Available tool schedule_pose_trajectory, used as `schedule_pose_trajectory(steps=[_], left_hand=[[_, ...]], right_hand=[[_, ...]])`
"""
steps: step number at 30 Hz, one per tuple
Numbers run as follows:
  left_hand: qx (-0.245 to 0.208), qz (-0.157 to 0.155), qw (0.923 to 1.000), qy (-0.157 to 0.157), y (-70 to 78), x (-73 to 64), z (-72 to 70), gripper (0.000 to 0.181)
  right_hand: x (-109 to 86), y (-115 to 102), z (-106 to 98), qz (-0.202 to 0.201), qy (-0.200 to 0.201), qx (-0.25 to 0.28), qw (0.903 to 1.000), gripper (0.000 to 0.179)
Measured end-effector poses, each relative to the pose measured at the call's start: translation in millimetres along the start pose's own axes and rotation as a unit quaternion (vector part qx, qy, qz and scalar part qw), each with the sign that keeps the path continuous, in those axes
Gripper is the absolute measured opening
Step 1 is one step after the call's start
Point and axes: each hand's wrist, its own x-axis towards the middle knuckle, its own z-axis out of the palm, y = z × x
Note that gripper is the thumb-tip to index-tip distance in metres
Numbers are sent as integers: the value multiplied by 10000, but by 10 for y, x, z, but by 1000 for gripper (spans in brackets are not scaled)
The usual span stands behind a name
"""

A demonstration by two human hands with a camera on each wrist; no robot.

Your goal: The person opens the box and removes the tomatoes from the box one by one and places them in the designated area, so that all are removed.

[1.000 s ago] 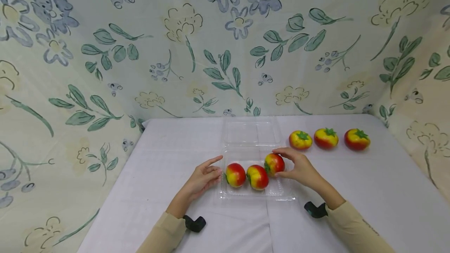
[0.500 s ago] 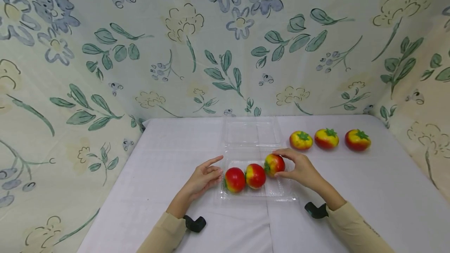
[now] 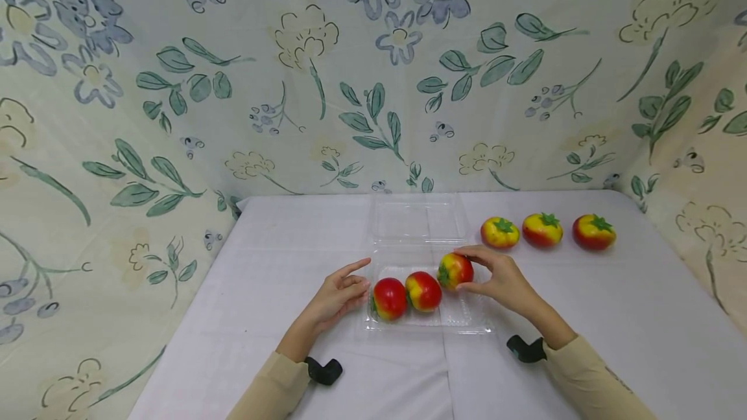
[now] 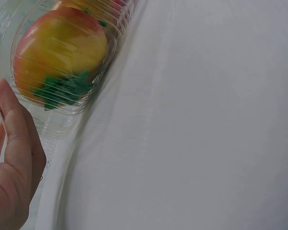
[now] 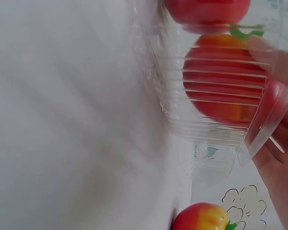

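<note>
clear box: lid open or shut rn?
Open. In the head view, the lid lies folded back beyond the base, and the right hand holds a fruit in the uncovered base.

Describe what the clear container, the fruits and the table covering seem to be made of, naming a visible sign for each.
Container: most likely thin, glossy plastic; its ribbed walls are see-through and catch glints.
Fruits: perhaps smooth, painted plastic or foam, as the red-and-yellow skins shine softly; the look leaves this open.
Table covering: probably matte white fabric, judging by its soft creases.
</note>
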Motion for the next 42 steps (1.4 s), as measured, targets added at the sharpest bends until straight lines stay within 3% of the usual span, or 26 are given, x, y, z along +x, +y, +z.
schedule_pose_trajectory(steps=[18, 42], left_hand=[[7, -15, 10000, 44, 7, 4, 4, 59], [4, -9, 10000, 17, 7, 11, -4, 60]], right_hand=[[-23, -21, -35, -131, 177, 292, 9993, 63], [-78, -22, -150, 229, 465, 781, 9956, 64]])
